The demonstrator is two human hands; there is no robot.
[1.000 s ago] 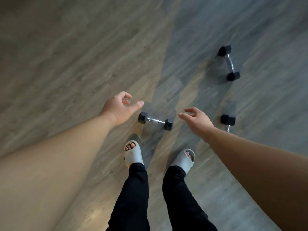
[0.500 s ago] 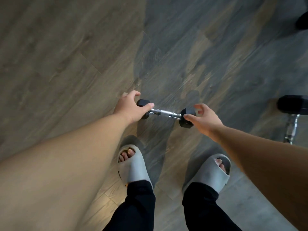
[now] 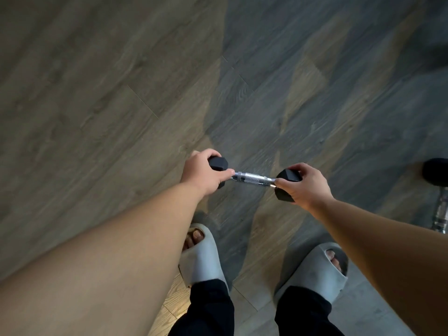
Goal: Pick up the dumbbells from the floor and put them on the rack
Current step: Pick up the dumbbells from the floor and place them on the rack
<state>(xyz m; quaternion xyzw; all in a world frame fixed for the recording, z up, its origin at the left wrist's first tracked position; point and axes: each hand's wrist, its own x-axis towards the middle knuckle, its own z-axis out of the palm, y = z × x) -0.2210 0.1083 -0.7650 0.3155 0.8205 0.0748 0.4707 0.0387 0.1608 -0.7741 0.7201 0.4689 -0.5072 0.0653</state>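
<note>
A small dumbbell [image 3: 252, 178] with black hexagonal heads and a knurled chrome handle lies crosswise just ahead of my feet. My left hand [image 3: 202, 173] is wrapped around its left head, thumb resting by the handle. My right hand [image 3: 304, 185] grips its right head from above. A second dumbbell [image 3: 436, 173] shows at the right edge, one black head and part of its chrome handle, the rest cut off by the frame. The rack is out of sight.
Grey-brown wood-plank floor [image 3: 121, 93] fills the view. My two feet in pale grey slides [image 3: 201, 258] [image 3: 315, 270] and black trousers stand right below the held dumbbell. A dark blurred shape sits at the top right corner.
Both hands reached down from open and apart to close on the two heads of the near dumbbell. The view dropped closer to the floor, and the far dumbbell left the frame.
</note>
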